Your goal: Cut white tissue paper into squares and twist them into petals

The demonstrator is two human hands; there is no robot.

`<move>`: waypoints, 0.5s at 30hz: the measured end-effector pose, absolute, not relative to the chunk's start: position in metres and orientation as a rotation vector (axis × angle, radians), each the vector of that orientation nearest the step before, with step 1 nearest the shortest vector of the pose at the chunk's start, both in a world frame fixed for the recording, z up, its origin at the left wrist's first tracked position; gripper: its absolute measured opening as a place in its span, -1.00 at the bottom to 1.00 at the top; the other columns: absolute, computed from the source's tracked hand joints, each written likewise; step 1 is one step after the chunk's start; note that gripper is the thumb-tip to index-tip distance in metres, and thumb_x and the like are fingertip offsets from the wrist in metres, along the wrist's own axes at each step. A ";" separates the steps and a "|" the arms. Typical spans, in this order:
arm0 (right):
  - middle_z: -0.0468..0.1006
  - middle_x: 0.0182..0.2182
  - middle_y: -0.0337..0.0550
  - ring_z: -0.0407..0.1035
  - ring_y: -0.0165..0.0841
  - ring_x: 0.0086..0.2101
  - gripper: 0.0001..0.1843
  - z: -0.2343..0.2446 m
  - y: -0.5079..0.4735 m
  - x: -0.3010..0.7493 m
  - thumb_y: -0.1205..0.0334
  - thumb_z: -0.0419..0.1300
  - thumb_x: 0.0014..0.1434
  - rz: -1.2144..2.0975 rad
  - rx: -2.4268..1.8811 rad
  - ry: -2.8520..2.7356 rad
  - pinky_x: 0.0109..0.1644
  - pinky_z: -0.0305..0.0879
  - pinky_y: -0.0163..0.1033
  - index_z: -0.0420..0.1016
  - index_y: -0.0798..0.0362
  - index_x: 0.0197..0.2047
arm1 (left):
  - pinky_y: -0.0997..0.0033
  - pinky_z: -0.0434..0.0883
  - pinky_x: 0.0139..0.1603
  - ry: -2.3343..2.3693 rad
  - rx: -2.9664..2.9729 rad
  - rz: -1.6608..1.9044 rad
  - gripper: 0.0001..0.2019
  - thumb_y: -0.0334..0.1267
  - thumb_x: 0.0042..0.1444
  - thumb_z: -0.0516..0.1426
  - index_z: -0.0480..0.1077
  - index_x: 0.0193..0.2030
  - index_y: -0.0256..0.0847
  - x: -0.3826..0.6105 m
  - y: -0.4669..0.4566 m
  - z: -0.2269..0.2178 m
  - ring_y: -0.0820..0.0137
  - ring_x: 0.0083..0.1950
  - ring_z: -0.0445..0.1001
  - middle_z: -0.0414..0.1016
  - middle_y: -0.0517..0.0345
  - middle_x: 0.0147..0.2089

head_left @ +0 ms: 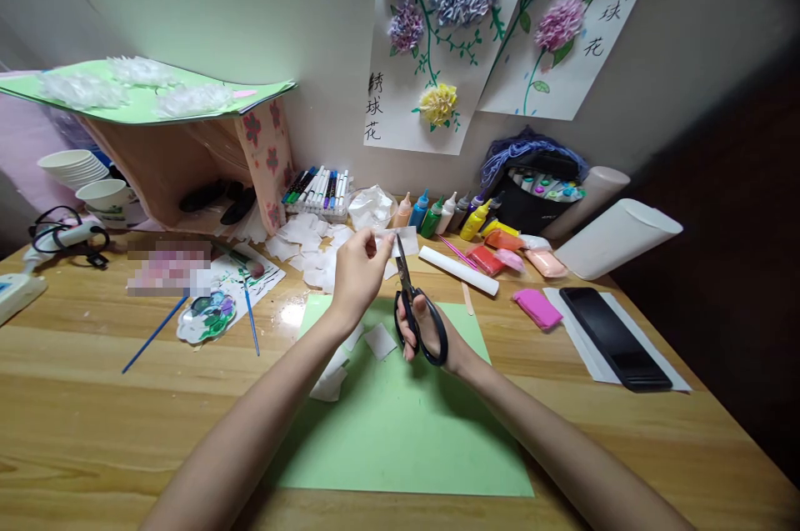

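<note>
My left hand (359, 273) pinches a small strip of thin white paper (407, 239), held up above the far edge of a green sheet (412, 439). In my right hand (431, 331) is a pair of black-handled scissors (406, 277), fingers through the loops and blades pointing up at the paper. The blade tips meet the paper close to my left fingertips; whether they are parted I cannot tell. Below my hands, a white paper square (380, 342) and a crumpled white piece (329, 381) lie on the green sheet.
Loose white paper pieces (312, 243) lie behind my left hand. Paint bottles (431, 218) and markers (318, 187) line the wall. A white paper roll (459, 270) and a phone (616, 339) are to the right. A paint palette (206, 316) and brushes (251, 318) are left.
</note>
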State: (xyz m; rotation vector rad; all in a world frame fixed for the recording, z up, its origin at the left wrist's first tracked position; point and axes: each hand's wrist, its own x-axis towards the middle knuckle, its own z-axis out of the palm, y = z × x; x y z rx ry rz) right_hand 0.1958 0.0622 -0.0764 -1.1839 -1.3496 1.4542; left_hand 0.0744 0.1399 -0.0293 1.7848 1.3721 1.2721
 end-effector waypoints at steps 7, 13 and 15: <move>0.16 -0.74 -0.43 0.16 -0.49 -0.75 -0.32 -0.069 0.060 0.193 -0.50 -0.11 -0.06 1.402 -1.220 -1.377 -0.69 0.14 -0.38 0.14 0.02 -0.40 | 0.48 0.03 -0.48 1.373 1.767 1.281 -0.62 -0.13 0.11 0.08 0.07 -0.61 -0.22 0.074 0.140 -0.027 0.52 -0.52 0.13 0.11 0.31 -0.61; 0.17 -0.73 -0.43 0.15 -0.50 -0.74 -0.29 -0.071 0.060 0.193 -0.52 -0.13 -0.09 1.426 -1.180 -1.361 -0.66 0.16 -0.38 0.14 0.03 -0.38 | 0.49 0.07 -0.47 1.397 1.718 1.266 -0.67 -0.15 0.09 0.09 0.13 -0.60 -0.22 0.074 0.141 -0.027 0.51 -0.51 0.15 0.14 0.31 -0.59; 0.19 -0.71 -0.42 0.17 -0.50 -0.72 -0.27 -0.074 0.060 0.193 -0.54 -0.17 -0.10 1.477 -1.113 -1.323 -0.62 0.21 -0.36 0.14 0.03 -0.36 | 0.50 0.08 -0.47 1.394 1.708 1.257 -0.68 -0.16 0.09 0.10 0.14 -0.60 -0.22 0.074 0.142 -0.028 0.51 -0.51 0.15 0.14 0.31 -0.60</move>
